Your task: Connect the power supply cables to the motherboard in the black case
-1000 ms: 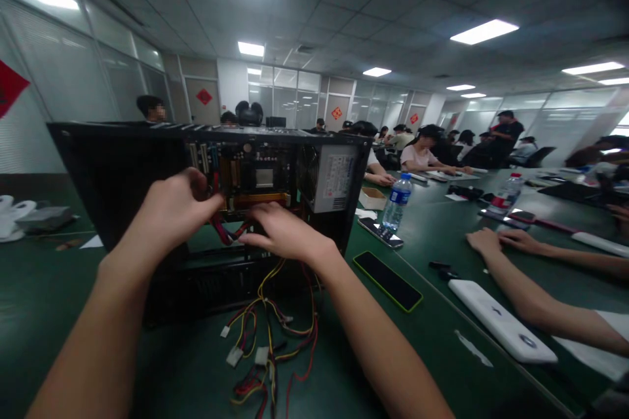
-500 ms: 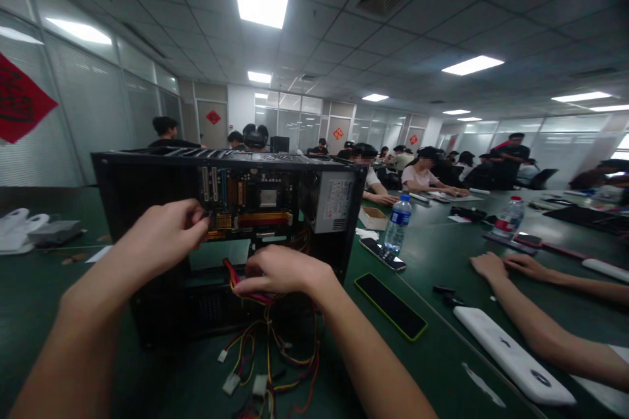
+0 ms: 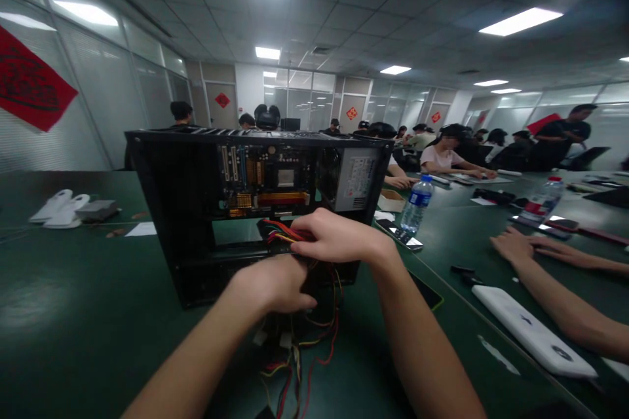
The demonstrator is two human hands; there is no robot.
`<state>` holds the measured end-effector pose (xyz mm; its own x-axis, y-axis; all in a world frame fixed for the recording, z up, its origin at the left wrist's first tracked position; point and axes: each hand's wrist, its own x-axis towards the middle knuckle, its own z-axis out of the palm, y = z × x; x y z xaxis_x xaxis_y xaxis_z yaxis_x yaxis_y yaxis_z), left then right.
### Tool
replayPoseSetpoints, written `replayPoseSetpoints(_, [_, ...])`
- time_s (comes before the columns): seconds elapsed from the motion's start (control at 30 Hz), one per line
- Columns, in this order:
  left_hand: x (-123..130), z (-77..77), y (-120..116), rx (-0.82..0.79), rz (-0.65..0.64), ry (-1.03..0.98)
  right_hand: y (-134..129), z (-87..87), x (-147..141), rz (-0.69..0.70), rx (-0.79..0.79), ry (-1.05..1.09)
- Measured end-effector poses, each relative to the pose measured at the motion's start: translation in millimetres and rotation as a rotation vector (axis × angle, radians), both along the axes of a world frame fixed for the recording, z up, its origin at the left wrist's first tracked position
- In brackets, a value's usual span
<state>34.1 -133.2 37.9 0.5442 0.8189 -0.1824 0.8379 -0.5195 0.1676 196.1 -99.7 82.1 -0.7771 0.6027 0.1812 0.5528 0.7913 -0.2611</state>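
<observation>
A black computer case (image 3: 162, 209) stands open on the green table, with a motherboard (image 3: 268, 177) and a silver power supply (image 3: 356, 177) inside. My right hand (image 3: 339, 236) is closed around a bundle of power cables (image 3: 285, 230), whose black end points left in front of the case. Just below it, my left hand (image 3: 272, 281) reaches in among the cables, its thumb apart from the fingers; the fingertips are partly hidden. Loose cables with white connectors (image 3: 285, 339) hang down below both hands onto the table.
Right of the case are a water bottle (image 3: 417, 204), a phone (image 3: 426, 291) partly behind my right arm, and a long white device (image 3: 533, 330). A co-worker's forearms (image 3: 550, 288) rest at the right. White objects (image 3: 61, 208) and a grey box (image 3: 98, 211) lie left.
My left hand has moved from the motherboard's left side down and right to the cables. My right hand has lifted the cable bundle slightly. The view has shifted, so the case appears further right.
</observation>
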Motion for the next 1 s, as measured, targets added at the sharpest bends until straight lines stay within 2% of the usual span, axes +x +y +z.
replayPoseSetpoints(0.03, [15.9,-12.4,2.8,-0.034,-0.020,0.109,-1.7,3.4,6.0,-0.001,-0.009,0.025])
replayPoseSetpoints(0.07, [29.5,-23.9,6.1,-0.052,-0.091,0.146,-3.5,6.1,11.6,-0.003,-0.014,0.055])
replayPoseSetpoints(0.13, [48.4,-42.5,13.6,-0.101,-0.210,0.123,-6.7,10.3,21.9,-0.012,-0.025,0.131])
replayPoseSetpoints(0.2, [56.9,-55.1,21.2,-0.222,-0.349,-0.030,-9.0,13.2,31.2,-0.031,-0.023,0.224])
replayPoseSetpoints(0.3, [59.6,-67.1,30.1,-0.490,-0.517,-0.322,-10.6,16.5,43.3,-0.065,-0.024,0.397])
replayPoseSetpoints(0.37, [60.1,-73.6,34.2,-0.663,-0.530,-0.387,-10.8,17.8,49.9,-0.069,-0.066,0.527])
replayPoseSetpoints(0.5, [57.5,-76.5,40.6,-0.876,-0.497,-0.248,-10.7,17.8,59.9,-0.047,-0.216,0.689])
replayPoseSetpoints(0.57, [48.8,-65.0,41.7,-0.957,-0.503,-0.165,-11.8,17.3,63.9,-0.014,-0.296,0.696])
replayPoseSetpoints(0.63, [32.5,-42.9,38.9,-0.934,-0.471,-0.126,-14.1,17.4,67.3,0.018,-0.359,0.690])
replayPoseSetpoints(0.67, [21.8,-29.0,35.7,-0.817,-0.439,-0.106,-15.7,17.9,68.6,0.026,-0.381,0.690])
replayPoseSetpoints(0.77, [-13.4,15.2,20.4,-0.465,-0.227,-0.146,-20.5,20.2,69.5,0.029,-0.411,0.688])
replayPoseSetpoints(0.87, [-38.3,47.6,2.9,-0.128,-0.076,-0.370,-24.0,22.2,63.9,0.047,-0.417,0.668])
replayPoseSetpoints(0.93, [-43.3,58.1,-6.2,0.006,-0.064,-0.599,-25.5,22.5,56.9,0.072,-0.428,0.650])
replayPoseSetpoints(1.0, [-40.4,61.6,-12.3,0.053,-0.106,-0.825,-27.1,22.1,48.9,0.088,-0.447,0.647])
